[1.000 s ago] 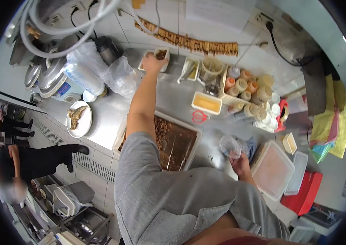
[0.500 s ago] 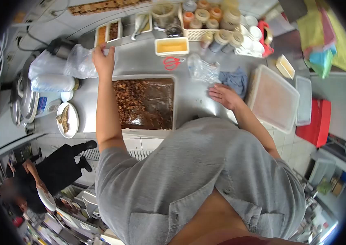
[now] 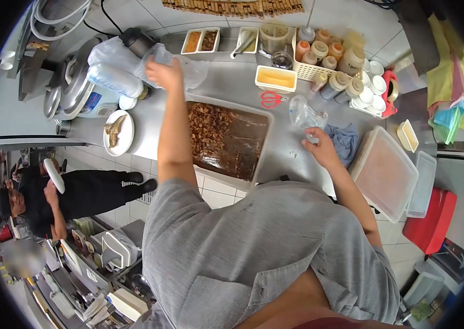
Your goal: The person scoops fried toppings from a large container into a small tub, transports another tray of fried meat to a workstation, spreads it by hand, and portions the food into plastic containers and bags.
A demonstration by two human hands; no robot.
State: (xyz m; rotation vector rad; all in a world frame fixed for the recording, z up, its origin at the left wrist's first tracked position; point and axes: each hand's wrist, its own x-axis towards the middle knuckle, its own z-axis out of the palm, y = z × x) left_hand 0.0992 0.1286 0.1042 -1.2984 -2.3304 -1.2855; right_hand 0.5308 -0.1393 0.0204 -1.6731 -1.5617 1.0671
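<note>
My left hand (image 3: pixel 163 73) is at the back left of the steel counter, its fingers closed on a crumpled clear plastic bag (image 3: pixel 193 72). Below that forearm sits a large pale tub (image 3: pixel 267 137) of dark brown sauce with a chunky chopped mixture (image 3: pixel 208 131) over its left side. On the right, my right hand (image 3: pixel 322 149) has thumb and forefinger curled around the lower edge of a second clear plastic bag (image 3: pixel 304 114). A blue-grey cloth (image 3: pixel 343 141) lies beside this hand. Red-handled scissors (image 3: pixel 271 99) rest behind the tub.
A white plate (image 3: pixel 126 134) with a brown piece of food stands at the left. Along the back are a tub of yellow liquid (image 3: pixel 275 78) and a basket of bottles (image 3: pixel 308 71). A lidded container (image 3: pixel 385 174) sits right. A co-worker (image 3: pixel 89 189) in black holds a plate.
My left hand has moved from beside the small spice tubs onto the plastic bag. My right hand has gone from flat on the counter to curled at the other bag. The view has shifted.
</note>
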